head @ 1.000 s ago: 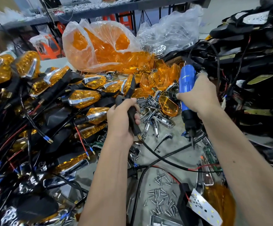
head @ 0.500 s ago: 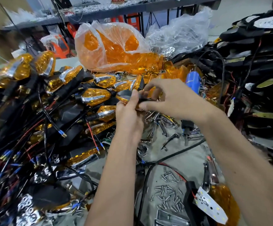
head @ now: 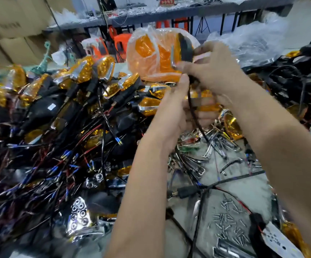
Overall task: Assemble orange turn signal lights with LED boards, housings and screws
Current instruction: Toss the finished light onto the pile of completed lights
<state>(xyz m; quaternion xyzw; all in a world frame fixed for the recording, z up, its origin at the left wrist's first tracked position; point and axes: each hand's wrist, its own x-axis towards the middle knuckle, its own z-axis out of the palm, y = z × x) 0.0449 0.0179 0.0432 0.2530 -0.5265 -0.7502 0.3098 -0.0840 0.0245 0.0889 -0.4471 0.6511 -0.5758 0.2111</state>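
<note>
A cluttered workshop surface (head: 231, 185) lies under heaps of parts, with cardboard boxes (head: 11, 25) and a long bench (head: 169, 13) behind. Both hands are raised over the middle of it. The right hand (head: 218, 71) pinches a black turn signal housing (head: 185, 48) between thumb and fingertips, so its grip is clamped on the housing, which stands roughly upright with a chrome trim piece (head: 172, 56) along its left edge. Just below that grip, the left hand (head: 177, 107) has its fingers curled around the black cable (head: 193, 112) that hangs from the housing; the thumb tip nearly touches the right hand. The picture is blurred, so finer finger contact cannot be told. Behind the housing sits a clear bag of orange lenses (head: 151, 53). Left of the hands spreads a pile of assembled orange lights (head: 87, 71) with tangled wires. Below the hands, loose screws (head: 231, 226) lie scattered, with an LED board (head: 279, 241) to their right.
</note>
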